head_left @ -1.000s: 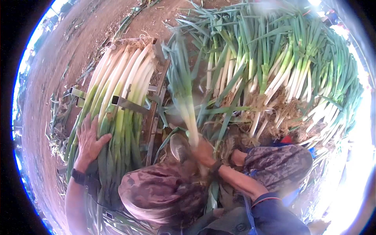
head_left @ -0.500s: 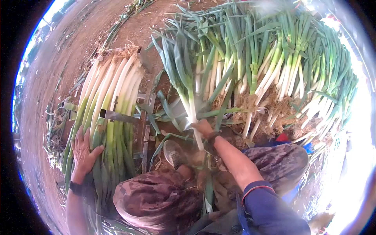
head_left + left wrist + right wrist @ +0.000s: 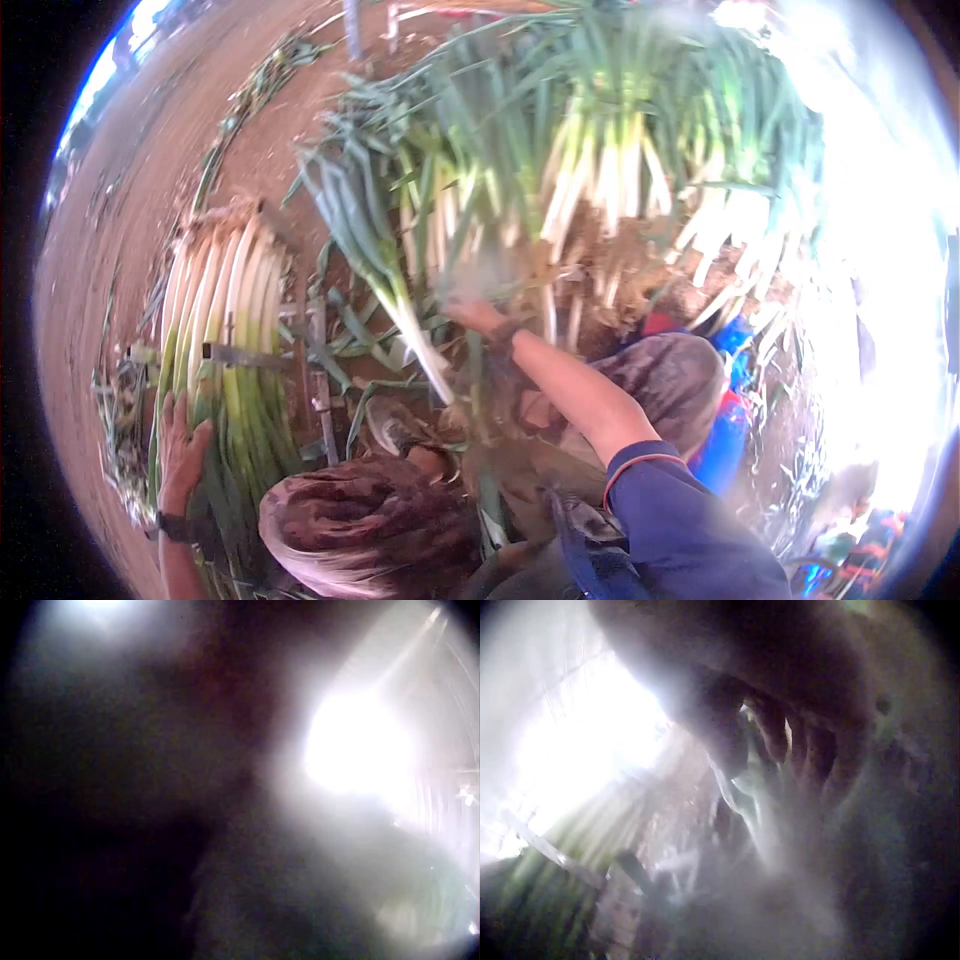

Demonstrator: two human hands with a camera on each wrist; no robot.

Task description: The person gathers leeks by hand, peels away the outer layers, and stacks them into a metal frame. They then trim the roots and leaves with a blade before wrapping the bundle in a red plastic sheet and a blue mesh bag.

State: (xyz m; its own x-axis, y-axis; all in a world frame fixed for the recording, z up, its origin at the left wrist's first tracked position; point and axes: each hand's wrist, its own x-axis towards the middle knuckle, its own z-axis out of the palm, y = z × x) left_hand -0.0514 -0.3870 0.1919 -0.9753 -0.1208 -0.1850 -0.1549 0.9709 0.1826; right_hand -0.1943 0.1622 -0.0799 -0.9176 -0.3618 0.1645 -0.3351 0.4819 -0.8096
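My left hand (image 3: 181,450) rests with extended fingers on the green part of a bundle of leeks (image 3: 222,300) lying in a metal frame (image 3: 245,355). To the right, my right hand (image 3: 474,312) is blurred in the head view. Its curled fingers (image 3: 780,735) hold a pale, leaf-like strip (image 3: 739,795) in the right wrist view. Beside that hand a single leek (image 3: 405,318) leans with its leaves away from me and its white end close to my shoe. The left wrist view is too dark and glary to show the hand.
A long pile of leeks (image 3: 620,160) with roots toward me spreads across the far right. My camouflage-clad knees (image 3: 370,520) are bent in front. Loose leaves (image 3: 355,330) litter the soil between the frame and the pile. Strong glare covers the right side.
My right hand has let go of the single leek and shifted away to its right. The view has turned, so everything sits farther left. My left hand stays on the bundle.
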